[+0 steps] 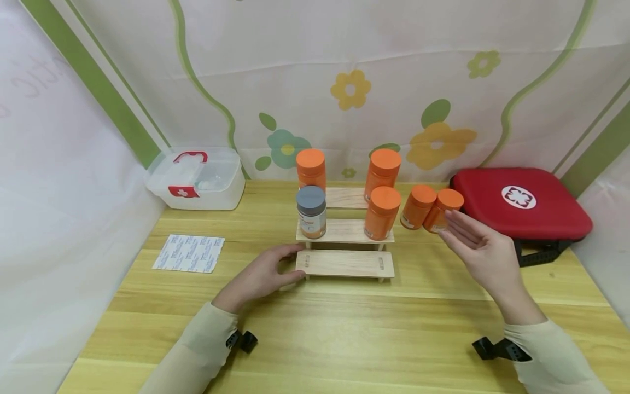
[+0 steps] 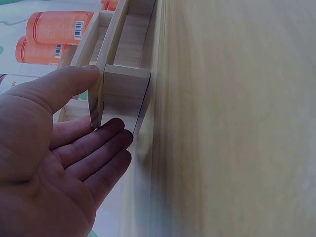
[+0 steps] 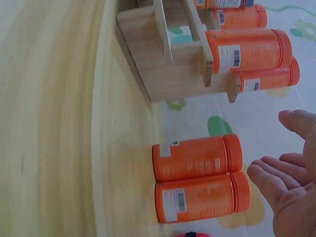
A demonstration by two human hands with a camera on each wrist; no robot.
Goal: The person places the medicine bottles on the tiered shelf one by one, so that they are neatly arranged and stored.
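Observation:
A three-tier wooden stepped rack (image 1: 344,264) stands mid-table. My left hand (image 1: 263,274) holds the left end of its lowest step, thumb at the front corner and index finger at the back; the left wrist view shows that plank end (image 2: 96,101) between them. My right hand (image 1: 484,254), fingers extended, is beside the caps of two orange bottles (image 1: 418,207) (image 1: 444,210) standing side by side right of the rack. On the middle step are a grey-capped bottle (image 1: 311,213) and an orange bottle (image 1: 382,214). Two more orange bottles (image 1: 311,168) (image 1: 383,174) occupy the top step.
At the right back lies a red first-aid case (image 1: 531,202) with a black handle. A clear plastic box (image 1: 216,200) with a red-handled lid sits at the left back. In front of it lies a white printed blister sheet (image 1: 189,253). A flowered curtain (image 1: 295,65) hangs behind the table.

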